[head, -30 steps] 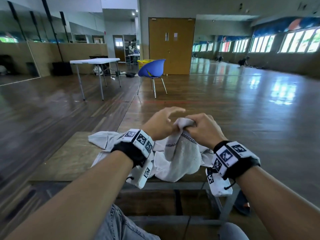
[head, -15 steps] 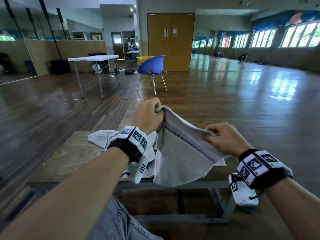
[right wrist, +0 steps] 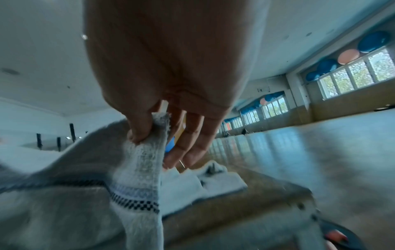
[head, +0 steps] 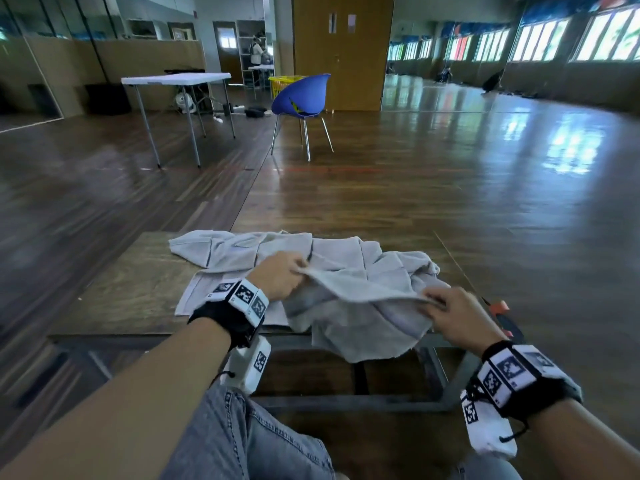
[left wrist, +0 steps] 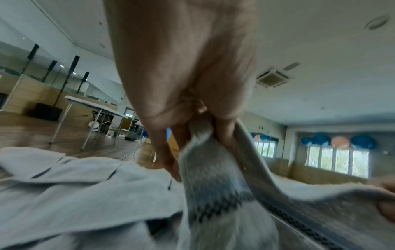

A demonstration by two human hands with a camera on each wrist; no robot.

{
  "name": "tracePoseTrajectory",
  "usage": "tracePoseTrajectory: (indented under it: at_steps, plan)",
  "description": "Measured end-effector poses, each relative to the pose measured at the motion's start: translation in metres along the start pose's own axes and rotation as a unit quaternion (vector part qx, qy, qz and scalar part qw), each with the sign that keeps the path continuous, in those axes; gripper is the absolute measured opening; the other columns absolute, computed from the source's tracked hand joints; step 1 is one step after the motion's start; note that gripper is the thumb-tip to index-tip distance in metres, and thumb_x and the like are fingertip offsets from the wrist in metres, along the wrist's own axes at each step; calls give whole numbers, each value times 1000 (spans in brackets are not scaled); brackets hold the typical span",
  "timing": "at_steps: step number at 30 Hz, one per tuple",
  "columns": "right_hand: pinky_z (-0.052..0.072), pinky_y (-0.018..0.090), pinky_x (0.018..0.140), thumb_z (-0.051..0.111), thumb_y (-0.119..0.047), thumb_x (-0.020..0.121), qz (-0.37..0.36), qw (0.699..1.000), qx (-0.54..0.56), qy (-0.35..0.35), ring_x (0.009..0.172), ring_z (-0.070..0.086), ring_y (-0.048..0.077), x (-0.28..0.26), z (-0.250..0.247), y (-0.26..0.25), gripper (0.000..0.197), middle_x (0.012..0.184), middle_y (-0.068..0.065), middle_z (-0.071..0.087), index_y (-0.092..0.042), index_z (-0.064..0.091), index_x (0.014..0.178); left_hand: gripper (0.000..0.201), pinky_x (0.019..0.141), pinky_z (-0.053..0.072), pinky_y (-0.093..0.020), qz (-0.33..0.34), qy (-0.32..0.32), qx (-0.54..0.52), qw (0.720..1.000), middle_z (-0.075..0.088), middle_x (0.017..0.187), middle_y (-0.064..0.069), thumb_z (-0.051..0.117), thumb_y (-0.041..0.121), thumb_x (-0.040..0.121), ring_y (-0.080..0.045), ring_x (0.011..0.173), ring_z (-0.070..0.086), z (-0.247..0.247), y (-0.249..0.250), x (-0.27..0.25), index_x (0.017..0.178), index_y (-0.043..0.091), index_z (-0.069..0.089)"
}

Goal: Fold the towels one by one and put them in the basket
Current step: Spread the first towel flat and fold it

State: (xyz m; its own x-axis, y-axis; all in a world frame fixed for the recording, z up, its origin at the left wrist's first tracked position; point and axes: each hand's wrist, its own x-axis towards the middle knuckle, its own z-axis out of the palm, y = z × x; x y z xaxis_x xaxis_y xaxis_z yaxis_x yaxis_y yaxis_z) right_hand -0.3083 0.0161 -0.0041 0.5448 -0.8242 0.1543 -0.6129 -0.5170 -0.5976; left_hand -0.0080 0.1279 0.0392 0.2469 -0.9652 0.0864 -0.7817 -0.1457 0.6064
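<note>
A pale grey towel [head: 360, 303] with a dark checked border [right wrist: 136, 203] is stretched between my two hands over the low wooden table [head: 114, 289]. My left hand [head: 282, 278] pinches one top corner [left wrist: 199, 133]. My right hand [head: 450, 315] pinches the other corner [right wrist: 157, 128] between thumb and forefinger, its other fingers loose. The towel's lower part hangs over the table's front edge. More pale towels [head: 242, 251] lie crumpled on the table behind it. A yellow basket [head: 285, 86] stands far off, partly hidden behind a blue chair [head: 301, 97].
A white folding table [head: 176, 79] stands at the back left. An orange-and-black object [head: 500, 315] sits by the table's right edge. My knees in jeans [head: 249, 441] are below the table front. Wooden floor spreads all round.
My hands have drawn apart along the towel's top edge and lowered it from a raised bunch towards the table. My view has tilted down.
</note>
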Motion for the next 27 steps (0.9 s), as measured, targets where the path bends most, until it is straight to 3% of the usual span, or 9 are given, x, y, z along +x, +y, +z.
tracePoseTrajectory:
  at_steps: [3, 5, 7, 12, 14, 17, 20, 23, 27]
  plan:
    - [48, 31, 65, 64, -16, 94, 45, 997, 14, -57, 72, 64, 18, -19, 27, 22, 20, 71, -3, 70, -23, 74, 78, 16, 63, 36, -19, -30, -117, 54, 991, 63, 76, -12, 54, 0, 90, -19, 68, 49, 25, -23, -12, 89, -2, 69]
    - [48, 30, 64, 64, -16, 94, 59, 996, 16, -67, 71, 64, 17, -24, 42, 32, 22, 70, -1, 70, -25, 73, 76, 16, 67, 38, -28, -52, -116, 36, 991, 69, 84, -20, 56, 3, 88, -20, 71, 51, 40, -35, -17, 89, 0, 72]
    - [44, 26, 60, 65, -16, 94, 67, 995, 22, -70, 67, 62, 16, -23, 53, 37, 24, 66, 0, 68, -26, 71, 73, 17, 67, 35, -30, -64, -108, 15, 992, 64, 77, -22, 56, 6, 86, -18, 69, 48, 54, -44, -18, 84, -3, 70]
    - [46, 22, 66, 65, -15, 93, 51, 993, 30, -103, 75, 64, 11, -4, 70, 32, 21, 73, -5, 70, -29, 73, 79, 27, 64, 33, -30, -59, -105, -8, 993, 53, 63, -11, 57, 11, 89, -18, 63, 45, 79, -58, -13, 66, -1, 62]
    - [42, 12, 65, 64, -15, 93, 37, 992, 30, -113, 79, 62, 4, 7, 76, 26, 18, 78, -10, 70, -28, 76, 85, 32, 62, 32, -31, -48, -105, -26, 993, 48, 56, -9, 57, 9, 87, -20, 60, 43, 86, -60, -8, 55, 3, 52]
    - [38, 7, 67, 65, -19, 93, 13, 991, 22, -128, 82, 58, -2, 25, 87, 18, 16, 81, -14, 67, -26, 78, 90, 24, 61, 34, -30, -53, -103, -48, 992, 52, 64, -16, 56, 7, 85, -19, 61, 44, 95, -58, 3, 66, -8, 56]
    - [40, 14, 72, 66, -22, 91, 9, 988, 26, -154, 85, 59, -1, 43, 100, 14, 14, 86, -10, 72, -27, 78, 86, 27, 60, 34, -29, -63, -84, -56, 993, 51, 63, -13, 58, 8, 85, -19, 60, 45, 106, -57, 16, 61, -3, 54]
    - [38, 22, 78, 69, -21, 89, -3, 985, 25, -171, 88, 57, 1, 57, 116, 14, 10, 86, -8, 69, -22, 77, 83, 45, 57, 31, -27, -59, -61, -22, 996, 43, 52, -1, 60, 11, 85, -14, 52, 41, 118, -56, 25, 44, 17, 40]
    - [42, 26, 78, 70, -19, 89, -1, 987, 41, -157, 89, 59, 12, 68, 127, 17, 11, 89, -7, 66, -21, 79, 83, 49, 50, 25, -28, -72, -49, 20, 996, 34, 48, 2, 57, 18, 83, -14, 46, 34, 120, -49, 32, 42, 18, 31]
